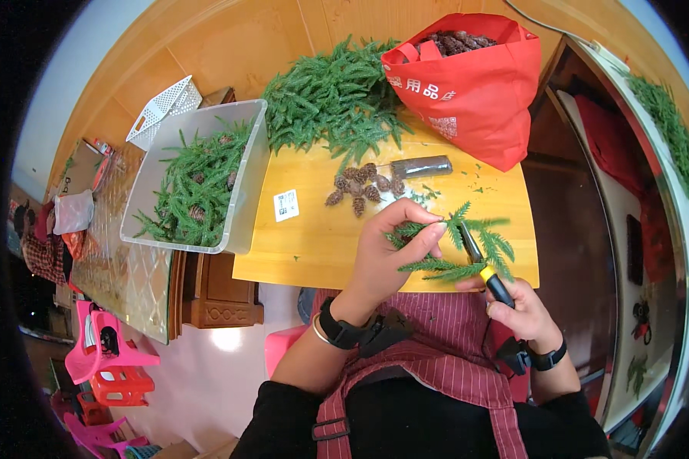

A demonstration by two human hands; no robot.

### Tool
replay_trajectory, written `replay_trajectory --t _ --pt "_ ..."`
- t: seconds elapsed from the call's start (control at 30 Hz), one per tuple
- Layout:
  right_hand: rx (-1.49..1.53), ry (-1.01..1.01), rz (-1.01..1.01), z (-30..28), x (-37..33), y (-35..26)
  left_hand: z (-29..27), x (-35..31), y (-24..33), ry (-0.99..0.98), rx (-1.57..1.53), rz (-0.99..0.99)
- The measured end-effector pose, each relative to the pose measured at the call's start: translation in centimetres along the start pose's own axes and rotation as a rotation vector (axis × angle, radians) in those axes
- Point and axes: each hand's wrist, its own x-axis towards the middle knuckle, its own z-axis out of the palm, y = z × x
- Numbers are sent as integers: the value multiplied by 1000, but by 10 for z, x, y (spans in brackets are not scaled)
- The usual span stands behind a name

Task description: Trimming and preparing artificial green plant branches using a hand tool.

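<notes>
right of centre | left hand (406, 239) pinching green sprig (500, 245), right hand (525, 306) gripping black-and-yellow tool (488, 271) | trimming, i'd guess — next bit probably wants a steady pinch

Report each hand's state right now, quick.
Left hand: closed, pinching a green pine sprig.
Right hand: closed around a black-and-yellow-handled tool.

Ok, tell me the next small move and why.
Probably steady the green needled pine sprig with the left hand and work the black-and-yellow handled tool at its stem: the left hand pinches the sprig, the right hand grips the tool, and the tool's dark end sits close to that pinch.
</notes>
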Motion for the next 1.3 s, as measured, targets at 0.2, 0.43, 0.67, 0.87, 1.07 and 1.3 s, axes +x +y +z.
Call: replay_trajectory --t 0.2,0.43,0.67,0.87,1.07,1.3 --pt "108 7 1 8 1 4 2 -1 0 -14 57 -2" --pt "68 -22 41 5 3 -5 2 -4 -4 15 47 -34" --pt "37 -47 108 -3 -2 -3 1 -4 -7 4 44 -70" --pt "87 -106 112 -8 -3 0 2 -4 -9 -29 56 -60" --pt "-8 -146 191 -16 -4 1 3 -5 -8 -29 53 -59" --pt "-4 -128 225 -17 -5 -2 2 -4 -11 -58 7 -60"
